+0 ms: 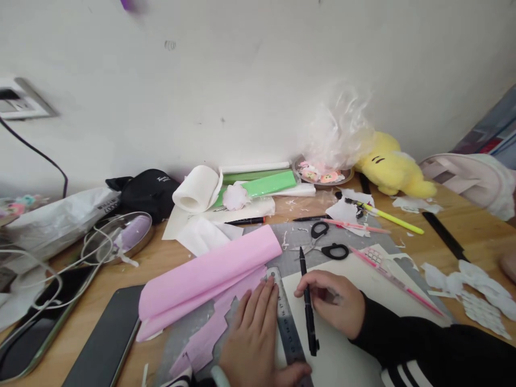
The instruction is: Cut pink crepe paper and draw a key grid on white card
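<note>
My left hand lies flat with fingers stretched, pressing along the edge of a metal ruler. Its thumb crosses the ruler's near end. In my right hand is a black pen, pinched between thumb and fingers to the right of the ruler. Under the ruler and right hand spreads a cream sheet of paper. Torn pink crepe paper lies left of my left hand, beside a folded pink crepe roll. Black-handled scissors rest beyond the pen.
Phones and a metal dish are at left. A white roll, green crepe paper and a tray of pink pieces line the wall. A yellow plush toy, yellow pen and paper scraps lie right.
</note>
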`<state>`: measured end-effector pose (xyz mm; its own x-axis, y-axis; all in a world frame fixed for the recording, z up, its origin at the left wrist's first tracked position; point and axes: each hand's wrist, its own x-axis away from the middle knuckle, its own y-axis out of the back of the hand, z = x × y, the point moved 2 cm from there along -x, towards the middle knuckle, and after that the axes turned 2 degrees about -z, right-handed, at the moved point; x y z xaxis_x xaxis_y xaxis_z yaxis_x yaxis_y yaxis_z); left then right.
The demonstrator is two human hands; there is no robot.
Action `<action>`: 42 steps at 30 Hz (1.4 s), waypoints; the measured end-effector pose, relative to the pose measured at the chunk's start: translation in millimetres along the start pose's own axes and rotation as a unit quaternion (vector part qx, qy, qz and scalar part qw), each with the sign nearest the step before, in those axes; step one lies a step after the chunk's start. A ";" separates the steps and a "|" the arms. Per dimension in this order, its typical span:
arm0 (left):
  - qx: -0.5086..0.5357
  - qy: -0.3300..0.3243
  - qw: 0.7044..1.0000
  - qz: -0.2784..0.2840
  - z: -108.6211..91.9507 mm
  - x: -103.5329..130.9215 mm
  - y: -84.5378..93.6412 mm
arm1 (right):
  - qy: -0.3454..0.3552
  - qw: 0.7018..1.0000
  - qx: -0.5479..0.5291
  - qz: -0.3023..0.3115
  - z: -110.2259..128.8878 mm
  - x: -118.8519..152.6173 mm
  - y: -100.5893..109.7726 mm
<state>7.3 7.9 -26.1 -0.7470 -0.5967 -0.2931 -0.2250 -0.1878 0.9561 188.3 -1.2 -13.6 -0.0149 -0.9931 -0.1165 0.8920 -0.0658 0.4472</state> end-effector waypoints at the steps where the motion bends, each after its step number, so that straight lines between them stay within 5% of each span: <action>1: 0.000 0.000 1.000 -0.001 -0.3 -0.3 0.0 | -0.008 1.000 0.012 0.007 0.8 -0.5 -1.1; 11: 0.003 -0.005 1.000 -0.026 -1.0 -0.5 1.6 | -0.155 0.957 -0.241 -0.041 20.4 3.6 -24.0; 17: -0.013 -0.003 1.000 0.012 -1.1 1.4 0.2 | -0.151 0.966 -0.209 -0.032 6.8 0.3 -15.4; 29: -0.063 -0.049 0.997 -0.026 1.5 2.8 5.0 | -0.079 0.996 -0.036 -0.032 11.8 4.1 -13.0; 42: -0.025 -0.024 0.999 0.014 1.5 2.3 1.1 | -0.073 0.997 -0.018 -0.007 14.7 4.2 -12.5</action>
<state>4.4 7.5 -25.7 -0.7816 -0.5649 -0.2646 -0.1731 -0.2111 0.9620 170.4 -5.9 -6.6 -0.0915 -0.9958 0.0088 0.9065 -0.0797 0.4147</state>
